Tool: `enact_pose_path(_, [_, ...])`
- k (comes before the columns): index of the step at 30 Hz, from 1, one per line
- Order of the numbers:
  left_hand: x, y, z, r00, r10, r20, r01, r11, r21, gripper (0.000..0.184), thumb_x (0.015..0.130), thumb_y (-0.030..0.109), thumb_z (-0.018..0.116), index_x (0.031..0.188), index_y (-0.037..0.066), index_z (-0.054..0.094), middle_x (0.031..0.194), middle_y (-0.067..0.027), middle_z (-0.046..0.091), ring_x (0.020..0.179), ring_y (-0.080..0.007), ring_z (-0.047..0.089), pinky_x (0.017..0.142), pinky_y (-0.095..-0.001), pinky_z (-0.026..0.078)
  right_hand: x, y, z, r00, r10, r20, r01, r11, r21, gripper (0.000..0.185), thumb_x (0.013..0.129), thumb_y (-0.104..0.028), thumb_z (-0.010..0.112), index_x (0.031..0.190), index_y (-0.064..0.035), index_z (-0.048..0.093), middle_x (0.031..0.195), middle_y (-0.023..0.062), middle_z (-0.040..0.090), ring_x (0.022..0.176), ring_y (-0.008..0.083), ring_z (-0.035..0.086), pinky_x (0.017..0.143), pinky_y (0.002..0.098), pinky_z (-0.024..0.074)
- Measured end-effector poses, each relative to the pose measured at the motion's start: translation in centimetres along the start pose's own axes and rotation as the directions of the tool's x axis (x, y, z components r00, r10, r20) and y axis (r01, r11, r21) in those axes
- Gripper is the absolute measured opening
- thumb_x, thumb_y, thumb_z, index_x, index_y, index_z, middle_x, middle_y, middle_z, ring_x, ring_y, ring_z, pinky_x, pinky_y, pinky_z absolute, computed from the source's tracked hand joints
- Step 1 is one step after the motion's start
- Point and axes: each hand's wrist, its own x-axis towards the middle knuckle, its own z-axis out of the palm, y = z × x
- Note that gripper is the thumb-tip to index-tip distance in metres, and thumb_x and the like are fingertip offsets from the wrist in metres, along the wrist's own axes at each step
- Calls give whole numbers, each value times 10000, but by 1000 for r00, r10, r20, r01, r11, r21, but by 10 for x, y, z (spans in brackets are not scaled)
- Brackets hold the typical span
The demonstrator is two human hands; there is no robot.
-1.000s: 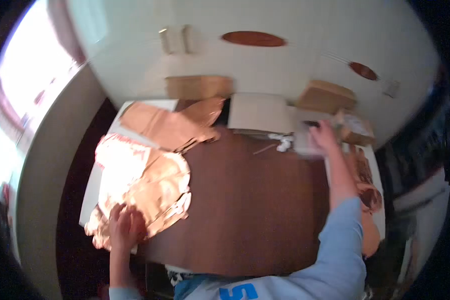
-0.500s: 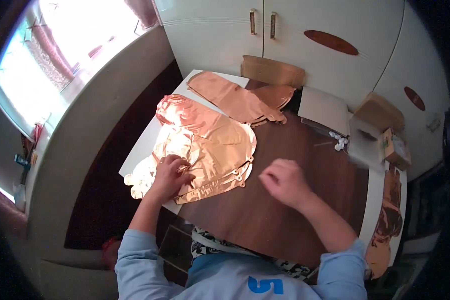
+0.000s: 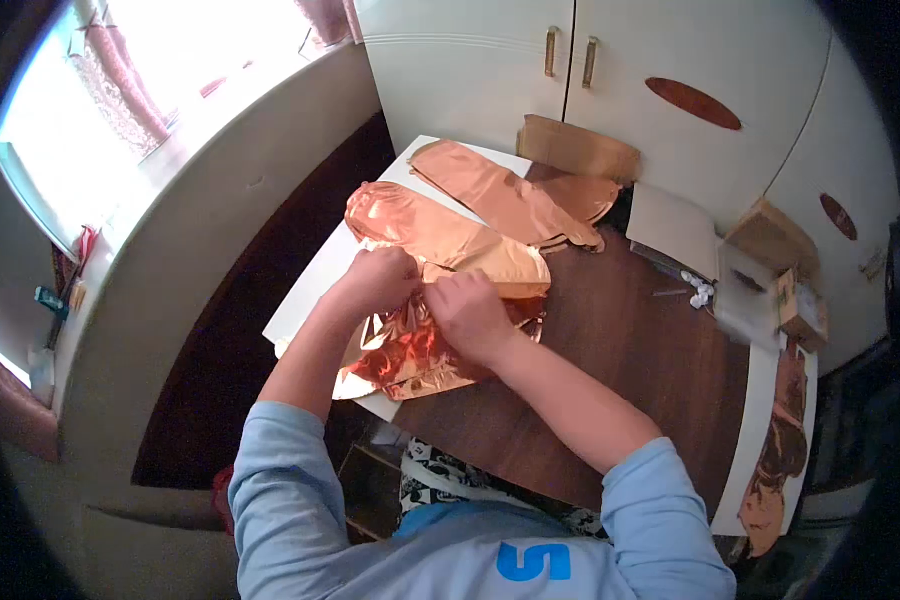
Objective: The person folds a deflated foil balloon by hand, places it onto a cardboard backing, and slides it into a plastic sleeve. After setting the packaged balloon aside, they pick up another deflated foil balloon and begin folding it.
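Over the table's left part my left hand (image 3: pixel 382 281) and my right hand (image 3: pixel 468 316) are close together, fingers closed on a shiny copper-coloured foil balloon (image 3: pixel 420 352). The balloon is flat, without air, and its near part hangs crumpled below my hands. My fingertips and the pinched edge are partly hidden. Just beyond my hands lies more flat copper foil (image 3: pixel 470 238); whether it is a separate balloon I cannot tell. Farther back rests another pile of flat foil balloons (image 3: pixel 495 195).
The brown-topped table (image 3: pixel 630 370) has white borders. At its back right are a pale box (image 3: pixel 674 230), small white pieces (image 3: pixel 701 294) and a small carton (image 3: pixel 802 308). More copper foil (image 3: pixel 778 455) lies along the right border. White cupboards (image 3: pixel 470 80) stand behind.
My right hand has moved left from over the bare tabletop to the foil. My left hand has moved up and right. Both now grip the foil, whose near part has been lifted and crumpled.
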Motion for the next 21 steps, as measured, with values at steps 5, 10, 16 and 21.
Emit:
enact_pose_path(5, [-50,46,-26,485,136,-864,-236,971,21,182,782,50,651,957,84,688,776,-67,626,707,-253,630,671,-409,481,28,54,-3,813,580,-54,-505,748,431,166,879,-180,623,938,-49,707,765,181,684,701,356,660,645,440,507])
enact_pose_path(10, [-39,59,43,824,382,-419,-484,858,-169,276,761,98,668,1031,41,654,957,-159,629,891,-343,636,779,-450,531,46,92,-41,820,560,123,-546,698,462,250,912,-294,627,949,-59,704,795,191,673,710,351,661,653,441,521])
enact_pose_path(16, [93,-46,120,957,-171,-234,-148,406,-902,231,808,243,680,951,64,712,1008,-162,656,864,-317,637,817,-416,510,-24,57,-105,978,-207,14,198,951,237,156,763,-45,627,877,-139,676,834,46,644,814,253,639,736,397,497])
enact_pose_path(21, [76,-66,116,875,-144,-462,3,957,-291,401,800,358,660,1064,57,693,1088,-154,655,955,-327,645,861,-426,509,-173,56,-130,964,-112,240,50,967,250,198,786,-180,714,980,-213,728,1130,-17,675,1167,218,588,1075,521,362])
